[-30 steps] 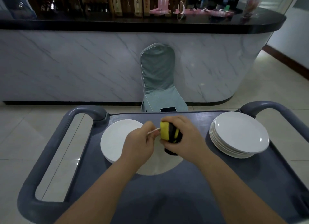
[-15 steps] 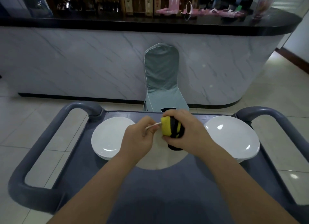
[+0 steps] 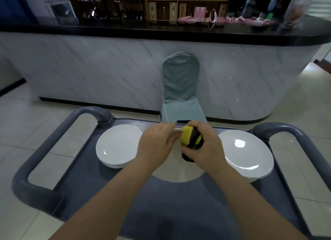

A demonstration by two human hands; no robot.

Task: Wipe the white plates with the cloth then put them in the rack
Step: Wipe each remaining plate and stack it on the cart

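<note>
Plate (image 3: pixel 179 171) held between both hands over the middle of the cart (image 3: pixel 179 209), its far edge raised and its near part showing pale below the wrists. Left hand (image 3: pixel 155 146) is closed on the far rim, fingers curled over it. Right hand (image 3: pixel 206 150) is closed on a yellow and black cloth (image 3: pixel 190 139), which it presses against the plate at the rim, just beside the left hand's fingers; the two hands nearly touch. A dark fold of the cloth hangs below the right palm onto the plate's face.

To the left of the held plate a short stack (image 3: pixel 117 146) of white plates lies flat on the cart's grey top. To the right a taller pile (image 3: pixel 249 153) of plates lies flat as well, its top plate shiny with light spots. Both lie close to the forearms but apart from the held plate.

Grey tube handles (image 3: pixel 44 150) loop out at each side of the cart. Beyond it stands a chair (image 3: pixel 180 89) in a grey-green cover, backed against a marble-faced counter (image 3: pixel 89 69) with a black top. Shelves with bottles show behind the counter, too blurred to read.
</note>
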